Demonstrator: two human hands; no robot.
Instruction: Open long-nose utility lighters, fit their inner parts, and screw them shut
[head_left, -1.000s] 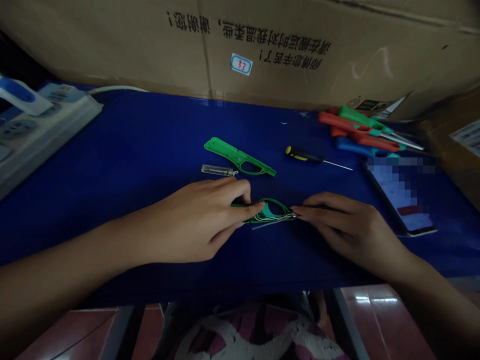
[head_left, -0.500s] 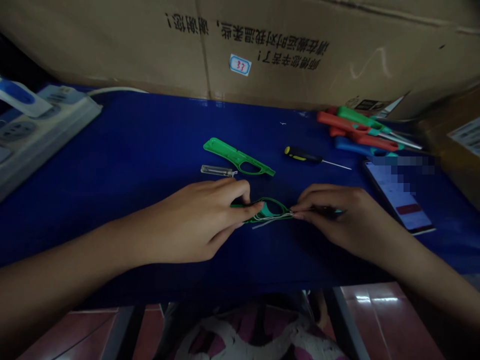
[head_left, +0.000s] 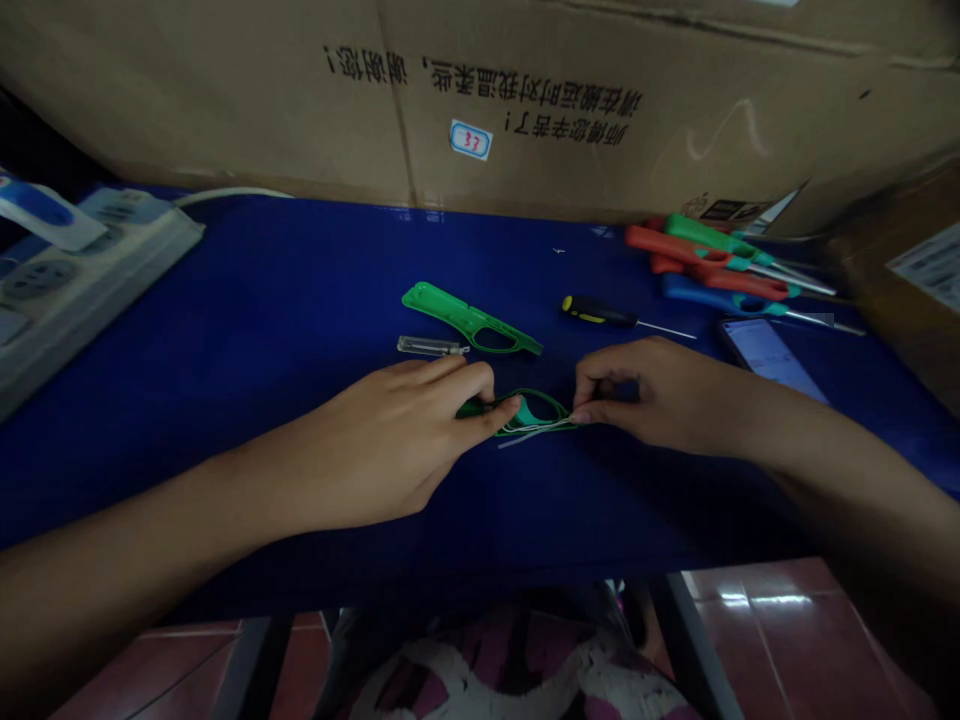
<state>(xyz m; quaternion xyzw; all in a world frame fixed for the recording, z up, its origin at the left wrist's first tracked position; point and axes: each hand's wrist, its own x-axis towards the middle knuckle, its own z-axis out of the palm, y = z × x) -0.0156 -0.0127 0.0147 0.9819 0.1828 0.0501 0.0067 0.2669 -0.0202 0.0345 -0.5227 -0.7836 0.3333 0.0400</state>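
A green plastic handle piece (head_left: 537,411) with a thin metal wire along it lies at the middle of the blue table (head_left: 247,330). My left hand (head_left: 405,440) pinches its left end, fingers closed on it. My right hand (head_left: 649,395) is curled, fingertips pinching the right end of the same piece where the wire meets it. Just beyond lie a second green handle half (head_left: 469,318) and a small clear-handled metal part (head_left: 431,346).
A black and yellow screwdriver (head_left: 622,317) lies behind my right hand. Several red, green and blue snips (head_left: 720,265) are piled at the back right, with a phone (head_left: 772,355) beside them. A power strip (head_left: 67,270) sits far left. A cardboard box (head_left: 525,100) walls the back.
My right hand has slid left and curled tighter at the right end of the green piece. My left hand stayed on the left end. The view shifted slightly.
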